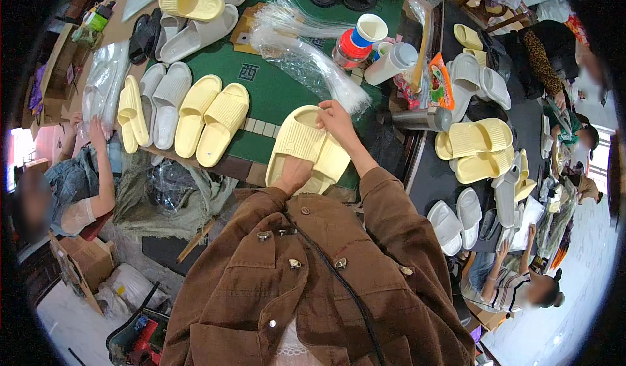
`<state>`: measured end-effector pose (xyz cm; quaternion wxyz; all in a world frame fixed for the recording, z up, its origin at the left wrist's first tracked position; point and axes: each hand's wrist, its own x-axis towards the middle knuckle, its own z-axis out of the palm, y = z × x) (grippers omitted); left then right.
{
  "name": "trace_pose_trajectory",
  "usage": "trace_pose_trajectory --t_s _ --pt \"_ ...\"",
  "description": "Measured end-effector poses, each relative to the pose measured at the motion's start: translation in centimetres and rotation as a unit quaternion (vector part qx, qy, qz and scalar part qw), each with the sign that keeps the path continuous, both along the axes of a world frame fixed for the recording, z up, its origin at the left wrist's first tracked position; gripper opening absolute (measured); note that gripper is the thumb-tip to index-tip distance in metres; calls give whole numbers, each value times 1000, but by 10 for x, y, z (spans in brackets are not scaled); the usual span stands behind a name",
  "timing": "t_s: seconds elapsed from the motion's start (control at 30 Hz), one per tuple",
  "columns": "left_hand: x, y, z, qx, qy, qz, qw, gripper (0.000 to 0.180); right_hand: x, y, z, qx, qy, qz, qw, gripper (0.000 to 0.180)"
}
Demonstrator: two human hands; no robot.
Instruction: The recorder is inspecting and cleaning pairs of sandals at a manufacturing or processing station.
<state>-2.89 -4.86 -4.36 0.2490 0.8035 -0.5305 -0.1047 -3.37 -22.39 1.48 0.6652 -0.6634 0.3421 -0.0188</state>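
Observation:
A pair of pale yellow slippers (295, 141) lies at the table's near edge in front of me, one partly over the other. My left hand (295, 172) reaches into the foot opening of the left slipper, its fingers hidden under the ribbed strap. At the slipper's toe end, my right hand (334, 119) is closed in a pinch beside the strap's edge. Whatever its fingertips hold is too small to make out. Just beyond lies a bundle of thin clear plastic strands (313, 56) in a clear bag.
Yellow slippers (212, 118) and grey slippers (171, 102) stand to the left. A paper cup (369, 30) sits on a red-lidded jar (351, 51), near a white bottle (391, 64) and steel flask (424, 119). More slippers cover the dark table (424, 177) at right, with co-workers on both sides.

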Motion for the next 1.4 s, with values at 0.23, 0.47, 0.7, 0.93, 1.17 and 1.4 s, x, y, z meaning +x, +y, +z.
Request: trace_pose_trajectory --t_s 0.23,0.47,0.7,0.93,1.17,1.4 --pt "0 0 16 1 0 -13 1000 19 4 6 -15 -266 66 18 962 43" --pt "4 2 20 9 5 10 1000 14 1 10 -13 -127 -7 -58 990 21" --pt "23 29 36 164 101 -86 977 30 -22 13 -19 -45 -60 -121 990 23" --pt "42 81 30 33 181 54 981 33 -41 37 9 -145 -90 -10 985 21" --pt "43 -13 94 -171 314 49 933 17 -44 55 33 -95 -105 61 988 22" --pt "37 -21 94 -139 392 101 904 10 -55 42 48 141 -142 -87 976 19"
